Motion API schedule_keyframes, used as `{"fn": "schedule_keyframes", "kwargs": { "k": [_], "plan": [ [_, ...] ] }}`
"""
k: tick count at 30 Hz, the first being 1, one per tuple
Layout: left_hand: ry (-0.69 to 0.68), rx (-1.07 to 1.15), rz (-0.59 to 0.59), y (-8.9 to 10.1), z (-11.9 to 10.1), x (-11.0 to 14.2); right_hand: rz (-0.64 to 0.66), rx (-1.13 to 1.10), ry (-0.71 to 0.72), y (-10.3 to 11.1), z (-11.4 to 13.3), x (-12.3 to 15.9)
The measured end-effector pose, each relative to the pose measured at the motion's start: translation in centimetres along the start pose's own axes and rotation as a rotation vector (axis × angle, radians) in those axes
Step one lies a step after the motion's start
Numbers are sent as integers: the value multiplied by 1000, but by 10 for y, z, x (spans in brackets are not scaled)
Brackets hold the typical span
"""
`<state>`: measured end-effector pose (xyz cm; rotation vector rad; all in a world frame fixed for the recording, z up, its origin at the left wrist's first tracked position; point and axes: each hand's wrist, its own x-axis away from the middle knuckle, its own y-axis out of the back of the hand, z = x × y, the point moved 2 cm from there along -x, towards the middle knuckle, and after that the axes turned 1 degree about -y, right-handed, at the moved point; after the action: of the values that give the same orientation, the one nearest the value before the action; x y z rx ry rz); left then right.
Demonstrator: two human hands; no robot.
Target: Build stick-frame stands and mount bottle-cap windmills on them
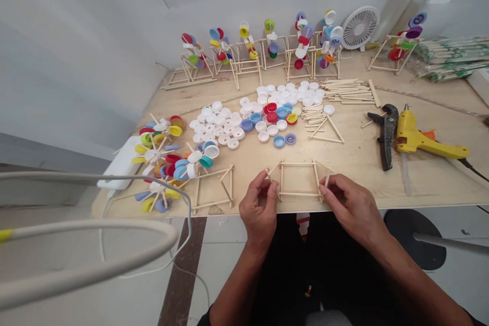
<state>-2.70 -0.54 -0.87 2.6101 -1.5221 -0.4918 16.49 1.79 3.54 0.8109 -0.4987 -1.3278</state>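
A frame of thin wooden sticks (300, 194) rests at the table's front edge, with a rectangular middle and angled sticks at both ends. My left hand (261, 202) pinches its left end between thumb and fingers. On the opposite end, my right hand (346, 201) has its thumb and fingers closed on the frame's sticks. Beyond it lies a loose stick triangle (327, 131). Another stick frame (214, 189) sits to the left, beside wheels made of sticks and coloured bottle caps (179, 168).
White bottle caps (217, 125) spread across the middle, near loose sticks (349, 91). A yellow glue gun (424, 137) and a black cutter (387, 135) lie at right. Finished-looking cap wheels on stands (301, 53) line the wall beside a white fan (359, 28). A blurred white hoop (95, 260) crosses the left foreground.
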Motion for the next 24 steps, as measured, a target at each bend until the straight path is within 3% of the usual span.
{"fn": "schedule_keyframes", "kwargs": {
  "k": [4, 7, 10, 13, 18, 24],
  "plan": [
    [-1, 2, -2, 0, -1, 0, -180, 71, 44, 12, 11, 10],
    [0, 1, -4, 0, -1, 0, -264, 67, 197, 15, 28, 20],
    [9, 0, 1, 0, -2, 0, -108, 17, 320, 2, 41, 24],
    [14, -8, 13, 0, -3, -1, 13, 77, 327, -17, 45, 21],
    [10, -50, 14, 1, -5, -1, 99, 263, 325, -35, 48, 10],
    [-6, -57, 11, 1, -6, -2, 128, 316, 302, -39, 50, 7]
  ]
}}
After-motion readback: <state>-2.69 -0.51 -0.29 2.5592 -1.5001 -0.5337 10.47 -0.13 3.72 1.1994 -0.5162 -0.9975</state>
